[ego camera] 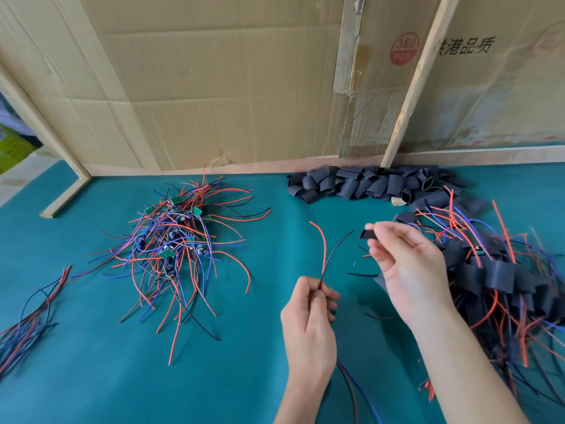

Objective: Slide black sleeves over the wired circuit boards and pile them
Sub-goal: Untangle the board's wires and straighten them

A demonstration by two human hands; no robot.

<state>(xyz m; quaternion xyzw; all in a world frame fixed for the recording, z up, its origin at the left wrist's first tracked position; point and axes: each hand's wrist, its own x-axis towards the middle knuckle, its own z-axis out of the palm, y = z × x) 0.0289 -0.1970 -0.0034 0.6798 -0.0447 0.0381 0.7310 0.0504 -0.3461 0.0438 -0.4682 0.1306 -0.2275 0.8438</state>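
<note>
- Left hand, over the desk's near edge, has its fingers curled round a wired board; the board itself is hidden inside the fist, and a red wire and a black wire rise from the fist and fork apart, while more wires trail down below the wrist.
- Right hand, just beside and above the left, pinches one black sleeve between thumb and fingertips, holding it up near the tip of the black wire without touching it.
- Loose black sleeves lie heaped along the far edge of the green desk, against the cardboard wall.
- A pile of sleeved boards with red and blue wires fills the desk's right edge, behind the right hand.
- Bare green boards in a tangle of wires sit toward the far left of the desk, well apart from both hands.
- A small bundle of loose wires lies at the left edge.
</note>
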